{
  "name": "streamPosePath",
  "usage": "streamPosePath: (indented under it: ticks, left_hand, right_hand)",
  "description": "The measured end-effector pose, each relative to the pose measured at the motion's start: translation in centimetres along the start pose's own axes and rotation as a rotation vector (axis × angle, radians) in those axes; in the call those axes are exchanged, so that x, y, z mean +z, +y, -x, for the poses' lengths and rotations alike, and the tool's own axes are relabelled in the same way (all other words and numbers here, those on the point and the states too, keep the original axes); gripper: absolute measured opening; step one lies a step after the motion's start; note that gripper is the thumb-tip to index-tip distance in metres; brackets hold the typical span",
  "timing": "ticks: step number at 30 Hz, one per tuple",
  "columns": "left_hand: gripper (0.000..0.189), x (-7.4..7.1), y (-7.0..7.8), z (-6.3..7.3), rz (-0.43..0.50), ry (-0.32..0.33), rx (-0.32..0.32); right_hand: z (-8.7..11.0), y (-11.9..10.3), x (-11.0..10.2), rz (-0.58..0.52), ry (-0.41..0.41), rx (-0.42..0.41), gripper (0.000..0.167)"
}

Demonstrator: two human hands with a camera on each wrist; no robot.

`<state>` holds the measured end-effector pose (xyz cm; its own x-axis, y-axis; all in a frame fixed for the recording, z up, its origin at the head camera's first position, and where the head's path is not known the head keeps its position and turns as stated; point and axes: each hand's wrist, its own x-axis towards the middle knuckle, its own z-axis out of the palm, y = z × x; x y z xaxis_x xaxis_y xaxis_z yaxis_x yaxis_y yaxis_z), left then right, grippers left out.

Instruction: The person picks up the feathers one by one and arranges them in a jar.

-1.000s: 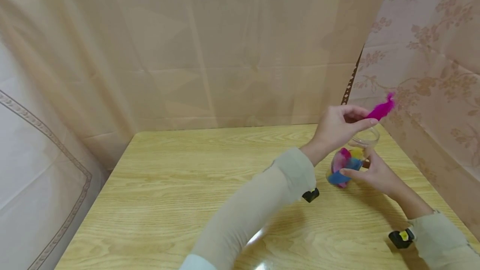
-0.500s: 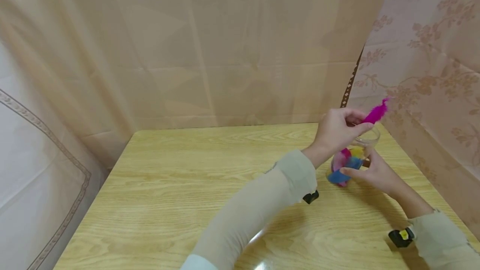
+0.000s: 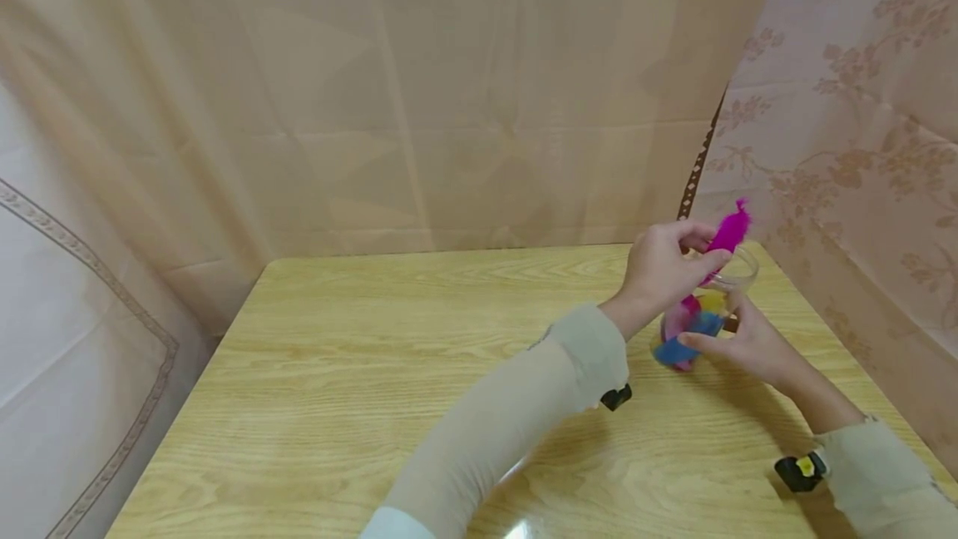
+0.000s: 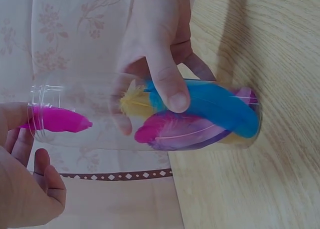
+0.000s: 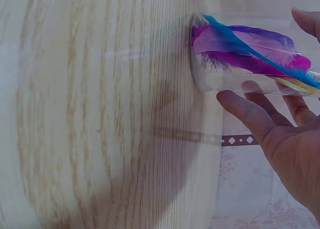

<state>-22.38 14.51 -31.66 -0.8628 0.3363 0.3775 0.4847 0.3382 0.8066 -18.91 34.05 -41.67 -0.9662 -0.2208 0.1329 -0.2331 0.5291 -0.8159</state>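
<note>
My left hand (image 3: 662,269) pinches a magenta feather (image 3: 729,231) between thumb and fingers at the mouth of a clear jar (image 4: 105,91). In the left wrist view the feather's lower tip hangs inside the jar, just below its ridged neck. My right hand (image 3: 767,352) grips the jar's side, thumb in front and fingers behind. The jar stands upright on the wooden table. Several feathers lie in its lower half: a blue feather (image 4: 215,101), a yellow feather (image 4: 137,105), a purple feather (image 5: 265,35), plus pink and magenta ones.
The jar is near the right edge of the wood-grain table (image 3: 374,356). A beige cloth (image 3: 464,106) hangs behind the table, and a floral cloth (image 3: 868,148) hangs along the right side. White cloth (image 3: 75,314) hangs at the left.
My left hand has moved left and slightly down with the magenta feather, bringing the feather's lower end into the jar's mouth. The right hand and jar have stayed in place.
</note>
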Motion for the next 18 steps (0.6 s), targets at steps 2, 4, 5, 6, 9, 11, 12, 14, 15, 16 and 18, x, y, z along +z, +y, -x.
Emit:
streamPosePath:
  ticks: [2, 4, 5, 6, 9, 11, 12, 14, 15, 16, 18]
  left_hand:
    - [0.018, 0.05, -0.10, 0.02, 0.005, 0.001, 0.003]
    - [0.018, 0.10, -0.17, 0.02, 0.008, 0.005, 0.006]
    - [0.017, 0.13, -0.18, 0.03, 0.005, 0.007, 0.008]
    - [0.017, 0.15, -0.20, 0.02, 0.007, 0.008, 0.009]
    - [0.015, 0.23, -0.21, 0.02, 0.022, 0.004, 0.012]
    - [0.015, 0.28, -0.18, 0.02, 0.018, 0.001, 0.013]
    - [0.015, 0.29, -0.18, 0.03, 0.022, -0.002, 0.015]
    - [0.016, 0.32, -0.17, 0.07, 0.024, -0.007, 0.015]
    - [0.016, 0.33, -0.17, 0.09, 0.021, -0.009, 0.013]
    - [0.016, 0.33, -0.17, 0.11, 0.020, -0.011, 0.012]
    - [0.016, 0.33, -0.18, 0.16, 0.025, -0.016, 0.008]
  right_hand:
    - [-0.04, 0.08, 0.00, 0.001, 0.001, -0.002, 0.092]
    - [-0.07, 0.14, 0.00, 0.002, 0.003, -0.005, 0.092]
    - [-0.08, 0.16, 0.00, 0.002, 0.004, -0.005, 0.092]
    - [-0.08, 0.17, 0.01, 0.003, 0.005, -0.006, 0.092]
    - [-0.06, 0.18, 0.02, -0.002, 0.001, -0.011, 0.094]
    - [-0.03, 0.19, 0.07, 0.007, 0.000, -0.015, 0.091]
    - [-0.02, 0.19, 0.09, 0.013, -0.002, -0.018, 0.089]
    - [0.00, 0.20, 0.15, 0.030, -0.003, -0.022, 0.086]
    - [0.02, 0.21, 0.17, 0.038, -0.003, -0.022, 0.084]
    - [0.04, 0.21, 0.19, 0.048, -0.003, -0.021, 0.082]
    - [0.07, 0.21, 0.21, 0.056, -0.004, -0.020, 0.083]
